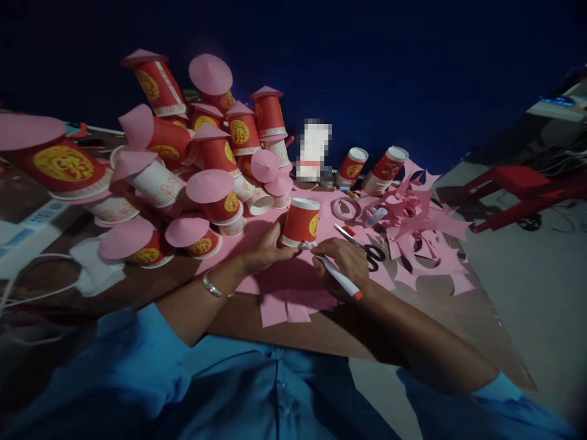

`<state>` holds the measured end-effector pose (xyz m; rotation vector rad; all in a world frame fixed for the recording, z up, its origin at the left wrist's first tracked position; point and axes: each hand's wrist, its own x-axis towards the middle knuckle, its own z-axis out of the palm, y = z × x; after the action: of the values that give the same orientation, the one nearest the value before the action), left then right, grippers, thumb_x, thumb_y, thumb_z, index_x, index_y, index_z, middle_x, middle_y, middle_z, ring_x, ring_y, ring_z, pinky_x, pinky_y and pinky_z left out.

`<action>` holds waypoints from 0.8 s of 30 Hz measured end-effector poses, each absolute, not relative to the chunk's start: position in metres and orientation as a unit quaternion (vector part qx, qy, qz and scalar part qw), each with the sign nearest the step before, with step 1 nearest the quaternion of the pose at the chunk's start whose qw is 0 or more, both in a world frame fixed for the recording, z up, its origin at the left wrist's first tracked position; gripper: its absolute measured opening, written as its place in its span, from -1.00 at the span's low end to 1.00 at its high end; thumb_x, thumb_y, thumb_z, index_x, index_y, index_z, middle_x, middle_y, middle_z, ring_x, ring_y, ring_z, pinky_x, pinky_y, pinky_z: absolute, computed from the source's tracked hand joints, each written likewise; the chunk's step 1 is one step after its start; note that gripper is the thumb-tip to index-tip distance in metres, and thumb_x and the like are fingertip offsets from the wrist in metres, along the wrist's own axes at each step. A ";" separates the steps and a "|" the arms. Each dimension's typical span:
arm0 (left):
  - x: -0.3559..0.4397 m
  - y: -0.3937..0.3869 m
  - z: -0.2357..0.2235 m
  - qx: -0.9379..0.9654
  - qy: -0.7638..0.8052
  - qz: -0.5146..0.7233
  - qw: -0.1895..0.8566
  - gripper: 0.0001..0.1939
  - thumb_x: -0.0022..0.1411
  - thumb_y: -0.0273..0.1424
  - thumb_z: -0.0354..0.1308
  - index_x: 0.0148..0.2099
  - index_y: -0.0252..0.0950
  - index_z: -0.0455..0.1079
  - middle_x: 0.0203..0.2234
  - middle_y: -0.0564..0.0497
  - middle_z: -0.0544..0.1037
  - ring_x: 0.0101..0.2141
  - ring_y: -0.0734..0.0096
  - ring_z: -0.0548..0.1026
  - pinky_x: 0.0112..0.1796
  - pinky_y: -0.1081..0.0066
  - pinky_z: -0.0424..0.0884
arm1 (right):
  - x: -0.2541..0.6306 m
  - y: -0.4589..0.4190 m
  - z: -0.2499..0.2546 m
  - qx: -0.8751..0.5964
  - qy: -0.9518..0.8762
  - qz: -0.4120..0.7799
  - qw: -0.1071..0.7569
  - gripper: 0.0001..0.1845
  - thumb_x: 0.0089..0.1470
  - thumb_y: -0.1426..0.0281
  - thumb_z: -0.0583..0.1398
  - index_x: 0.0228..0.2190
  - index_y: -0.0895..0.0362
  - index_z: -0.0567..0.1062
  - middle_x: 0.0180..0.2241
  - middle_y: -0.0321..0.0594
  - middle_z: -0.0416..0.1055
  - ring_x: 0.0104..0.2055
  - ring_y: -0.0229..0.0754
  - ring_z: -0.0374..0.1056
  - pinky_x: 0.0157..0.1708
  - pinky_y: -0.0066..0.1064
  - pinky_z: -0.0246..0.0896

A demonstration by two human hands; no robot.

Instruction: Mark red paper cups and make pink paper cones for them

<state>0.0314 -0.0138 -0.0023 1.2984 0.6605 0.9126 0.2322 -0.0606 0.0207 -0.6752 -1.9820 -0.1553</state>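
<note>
A red paper cup (299, 225) with a gold emblem and white rim stands in front of me. My left hand (269, 249) is wrapped around its lower left side. In my right hand (343, 264) is a white marker (340, 278) with an orange-red end pointing back toward my wrist. Its other end is hidden by my fingers, close to the base of the cup. Pink paper sheets (293, 302) lie beneath both hands. Scissors with black handles (367, 249) rest just right of my right hand.
Many red and white cups topped with pink paper cones (215, 150) are stacked at the left. Two red cups (352, 166) stand at the back. Pink paper scraps (426, 226) and a tape roll (347, 209) lie to the right. A red stool (509, 189) stands beyond the table.
</note>
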 end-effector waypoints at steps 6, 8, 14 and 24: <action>0.033 -0.014 0.001 0.585 0.295 0.404 0.639 -0.14 0.04 -0.20 0.49 0.29 -0.27 0.20 0.18 -0.28 0.49 0.13 -0.07 0.48 0.09 0.04 0.44 | 0.232 -0.060 0.021 -0.285 -0.814 -0.076 0.500 -0.91 0.29 0.49 0.21 -0.16 0.09 0.46 -0.39 -0.21 0.60 -0.40 -0.21 0.54 -0.36 -0.41 0.40; 0.033 -0.014 0.001 0.580 0.302 0.398 0.644 -0.11 0.03 -0.18 0.49 0.31 -0.27 0.19 0.18 -0.28 0.48 0.13 -0.07 0.48 0.09 0.04 0.45 | 0.232 -0.060 0.021 -0.286 -0.813 -0.081 0.501 -0.93 0.31 0.47 0.21 -0.17 0.09 0.46 -0.39 -0.21 0.60 -0.40 -0.21 0.54 -0.38 -0.40 0.40; 0.030 -0.013 -0.003 0.570 0.293 0.399 0.656 -0.10 0.04 -0.21 0.50 0.33 -0.23 0.17 0.16 -0.24 0.49 0.10 -0.04 0.49 0.03 0.09 0.47 | 0.233 -0.060 0.023 -0.294 -0.812 -0.087 0.497 -0.94 0.36 0.44 0.18 -0.17 0.09 0.47 -0.38 -0.21 0.60 -0.39 -0.22 0.54 -0.38 -0.39 0.41; 0.032 -0.015 0.002 0.554 0.292 0.409 0.665 -0.14 0.01 -0.23 0.50 0.29 -0.23 0.22 0.08 -0.17 0.53 0.05 0.01 0.50 0.03 0.09 0.45 | 0.232 -0.060 0.022 -0.285 -0.810 -0.083 0.506 -0.89 0.27 0.52 0.21 -0.17 0.11 0.47 -0.40 -0.20 0.60 -0.41 -0.20 0.53 -0.39 -0.39 0.40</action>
<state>0.0316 -0.0153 0.0015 1.2504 0.6585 0.9228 0.2318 -0.0604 0.0222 -0.6874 -1.9541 -0.2010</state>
